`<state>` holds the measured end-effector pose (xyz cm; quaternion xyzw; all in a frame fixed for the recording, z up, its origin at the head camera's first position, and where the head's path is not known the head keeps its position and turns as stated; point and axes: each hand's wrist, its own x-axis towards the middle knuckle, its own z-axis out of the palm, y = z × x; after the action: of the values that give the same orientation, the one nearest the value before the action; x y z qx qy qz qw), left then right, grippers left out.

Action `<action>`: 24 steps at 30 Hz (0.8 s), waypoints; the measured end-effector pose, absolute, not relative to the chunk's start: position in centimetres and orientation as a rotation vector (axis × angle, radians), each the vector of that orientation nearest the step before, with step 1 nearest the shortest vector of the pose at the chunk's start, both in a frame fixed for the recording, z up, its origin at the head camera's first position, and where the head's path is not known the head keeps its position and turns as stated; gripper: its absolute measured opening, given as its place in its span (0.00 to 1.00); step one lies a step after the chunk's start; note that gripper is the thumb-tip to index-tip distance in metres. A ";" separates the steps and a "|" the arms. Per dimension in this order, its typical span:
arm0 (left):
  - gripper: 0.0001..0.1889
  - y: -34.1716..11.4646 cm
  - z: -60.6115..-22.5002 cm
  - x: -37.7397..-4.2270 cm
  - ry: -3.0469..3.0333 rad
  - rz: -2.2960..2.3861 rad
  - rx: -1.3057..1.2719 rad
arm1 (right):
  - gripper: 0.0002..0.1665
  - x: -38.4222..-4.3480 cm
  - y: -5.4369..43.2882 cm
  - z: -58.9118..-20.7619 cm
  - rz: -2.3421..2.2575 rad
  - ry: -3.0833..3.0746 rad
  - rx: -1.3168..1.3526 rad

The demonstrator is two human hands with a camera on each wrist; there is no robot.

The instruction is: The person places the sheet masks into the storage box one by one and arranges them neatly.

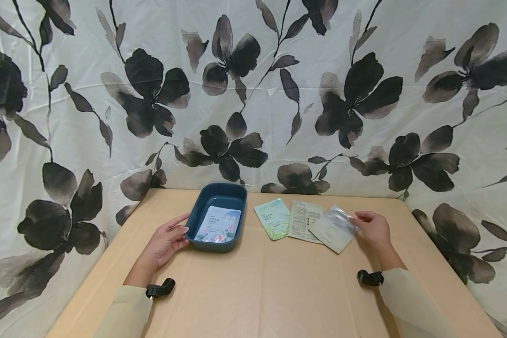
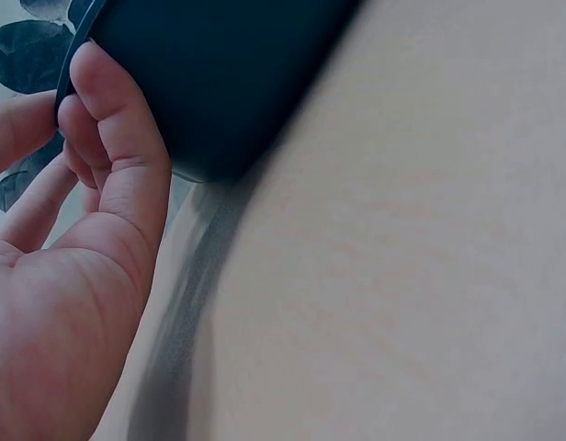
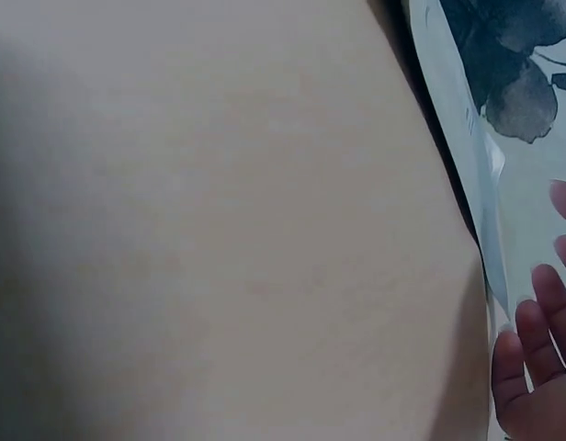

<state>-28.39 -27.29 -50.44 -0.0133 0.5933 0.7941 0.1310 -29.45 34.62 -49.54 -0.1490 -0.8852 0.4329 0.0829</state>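
Observation:
At the left, a dark blue plastic box stands on the table with a light blue printed sachet lying in it. My left hand holds the box's left rim, thumb and fingers at its edge in the left wrist view. My right hand pinches the upper right edge of a silver sachet. This sachet partly covers a beige sachet with dense print. Left of that lies a green sachet. In the right wrist view the fingers are partly cut off.
The wooden-coloured tabletop stretches in front of the box and sachets. Behind and beside it hangs a white cloth with dark flowers. Black wrist bands sit on the left wrist and the right wrist.

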 end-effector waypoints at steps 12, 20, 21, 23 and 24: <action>0.35 -27.2 -50.4 -28.4 1.726 2.303 -0.042 | 0.31 -30.3 35.4 -49.7 1.210 -2.797 -0.424; 0.35 -27.3 -50.3 -28.4 1.710 2.308 -0.041 | 0.35 -30.6 35.6 -50.2 1.189 -2.874 -0.364; 0.35 -27.3 -50.3 -28.4 1.707 2.309 -0.041 | 0.36 -30.7 35.7 -50.3 1.179 -2.881 -0.355; 0.35 -27.3 -50.3 -28.4 1.701 2.311 -0.040 | 0.36 -30.8 35.7 -50.4 1.173 -2.889 -0.348; 0.35 -27.3 -50.3 -28.4 1.699 2.312 -0.040 | 0.36 -30.8 35.7 -50.3 1.171 -2.894 -0.350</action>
<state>-28.38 -27.25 -50.29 -0.0138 0.5866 0.7983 0.1355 -30.84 35.74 -50.34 -0.1113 -0.9213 0.3727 0.0000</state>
